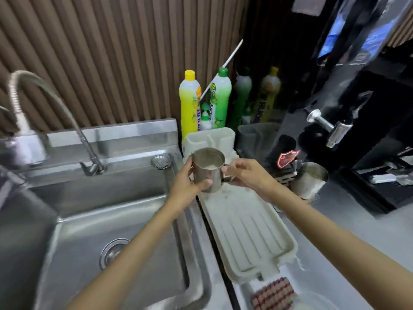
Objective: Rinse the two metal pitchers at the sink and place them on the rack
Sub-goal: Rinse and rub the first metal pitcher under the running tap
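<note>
A metal pitcher [207, 168] with milky residue inside is held upright over the far end of the white ribbed rack [250, 238]. My left hand [187, 184] wraps its body from the left. My right hand [245, 173] pinches its handle from the right. The second metal pitcher [309, 180] stands on the counter to the right, by the black machine. The steel sink [93, 231] lies to the left, with its hose faucet [33, 113] at the back left.
Yellow [190, 104] and green [220, 97] soap bottles stand behind a white caddy [210, 137]. A black coffee machine [357, 108] fills the right side. A brush [274, 291] lies at the rack's near end. The sink drain [114, 251] is uncovered.
</note>
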`<control>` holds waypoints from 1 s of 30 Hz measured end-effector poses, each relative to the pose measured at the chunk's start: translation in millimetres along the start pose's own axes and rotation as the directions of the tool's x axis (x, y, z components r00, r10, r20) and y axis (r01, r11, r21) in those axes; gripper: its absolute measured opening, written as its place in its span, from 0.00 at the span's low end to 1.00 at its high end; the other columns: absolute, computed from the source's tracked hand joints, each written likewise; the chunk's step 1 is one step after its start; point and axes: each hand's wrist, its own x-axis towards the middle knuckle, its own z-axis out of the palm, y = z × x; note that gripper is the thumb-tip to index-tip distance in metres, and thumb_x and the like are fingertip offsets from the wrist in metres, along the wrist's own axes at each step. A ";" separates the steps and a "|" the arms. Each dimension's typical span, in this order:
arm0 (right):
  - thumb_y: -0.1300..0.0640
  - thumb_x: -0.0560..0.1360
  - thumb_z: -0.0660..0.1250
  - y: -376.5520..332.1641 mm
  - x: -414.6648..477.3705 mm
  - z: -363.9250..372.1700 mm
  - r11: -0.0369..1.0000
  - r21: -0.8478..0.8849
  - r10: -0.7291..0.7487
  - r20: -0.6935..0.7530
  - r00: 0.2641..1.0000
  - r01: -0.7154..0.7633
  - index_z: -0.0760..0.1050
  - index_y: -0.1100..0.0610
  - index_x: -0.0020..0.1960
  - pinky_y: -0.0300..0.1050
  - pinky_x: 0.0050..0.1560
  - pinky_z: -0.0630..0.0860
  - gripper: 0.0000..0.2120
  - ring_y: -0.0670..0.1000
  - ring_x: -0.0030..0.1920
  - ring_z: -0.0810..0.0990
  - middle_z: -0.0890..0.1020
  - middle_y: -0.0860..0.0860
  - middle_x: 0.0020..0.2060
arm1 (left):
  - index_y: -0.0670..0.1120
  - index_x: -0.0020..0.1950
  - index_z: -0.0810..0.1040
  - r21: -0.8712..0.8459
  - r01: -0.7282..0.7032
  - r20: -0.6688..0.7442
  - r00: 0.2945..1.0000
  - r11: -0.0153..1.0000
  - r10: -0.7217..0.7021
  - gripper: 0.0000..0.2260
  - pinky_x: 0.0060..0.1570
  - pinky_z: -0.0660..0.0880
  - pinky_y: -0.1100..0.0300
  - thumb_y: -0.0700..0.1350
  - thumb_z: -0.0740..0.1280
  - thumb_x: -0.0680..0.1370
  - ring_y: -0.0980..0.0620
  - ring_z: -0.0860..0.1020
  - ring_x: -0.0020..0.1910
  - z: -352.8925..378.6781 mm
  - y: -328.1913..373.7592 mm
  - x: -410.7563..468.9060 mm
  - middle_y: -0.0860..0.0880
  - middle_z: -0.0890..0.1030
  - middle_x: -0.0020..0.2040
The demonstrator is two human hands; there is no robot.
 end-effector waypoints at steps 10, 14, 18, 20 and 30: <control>0.59 0.74 0.66 -28.7 62.6 192.7 0.994 0.111 -0.033 0.182 0.983 0.012 0.71 0.57 0.36 0.39 0.43 0.78 0.09 0.47 0.40 0.77 0.76 0.52 0.37 | 0.38 0.68 0.70 -0.228 0.164 -0.327 0.915 0.960 -0.235 0.18 0.44 0.75 0.64 0.33 0.59 0.78 0.51 0.75 0.51 -197.4 -52.2 -20.6 0.45 0.76 0.56; 0.60 0.74 0.66 -26.9 72.7 238.6 0.986 0.168 -0.006 0.158 0.987 -0.021 0.72 0.59 0.38 0.31 0.33 0.78 0.06 0.48 0.39 0.77 0.77 0.54 0.38 | 0.39 0.60 0.75 -0.159 0.278 -0.424 0.847 0.947 -0.319 0.12 0.45 0.72 0.62 0.39 0.62 0.78 0.48 0.76 0.54 -252.5 -78.7 2.7 0.41 0.79 0.55; 0.61 0.74 0.65 -19.1 81.5 260.5 0.966 0.258 -0.013 0.086 0.996 -0.010 0.73 0.63 0.45 0.34 0.37 0.79 0.04 0.51 0.40 0.78 0.79 0.57 0.39 | 0.40 0.59 0.76 -0.050 0.399 -0.420 0.823 0.916 -0.382 0.21 0.61 0.74 0.50 0.53 0.67 0.73 0.42 0.77 0.59 -287.1 -101.1 40.6 0.38 0.79 0.59; 0.62 0.74 0.65 -16.5 85.1 267.5 0.961 0.277 -0.024 0.045 0.999 0.011 0.73 0.62 0.43 0.34 0.39 0.79 0.03 0.50 0.39 0.80 0.79 0.58 0.40 | 0.41 0.65 0.73 -0.008 0.425 -0.393 0.831 0.905 -0.394 0.25 0.64 0.73 0.46 0.54 0.67 0.72 0.42 0.75 0.63 -295.8 -113.1 59.9 0.40 0.77 0.63; 0.61 0.74 0.65 -1.3 81.9 281.0 0.957 0.286 -0.040 -0.064 0.997 0.057 0.74 0.61 0.42 0.34 0.45 0.78 0.04 0.44 0.37 0.79 0.79 0.55 0.37 | 0.33 0.59 0.75 0.087 0.412 -0.399 0.849 0.907 -0.348 0.17 0.52 0.71 0.53 0.45 0.63 0.78 0.41 0.76 0.55 -295.1 -143.7 100.8 0.37 0.79 0.54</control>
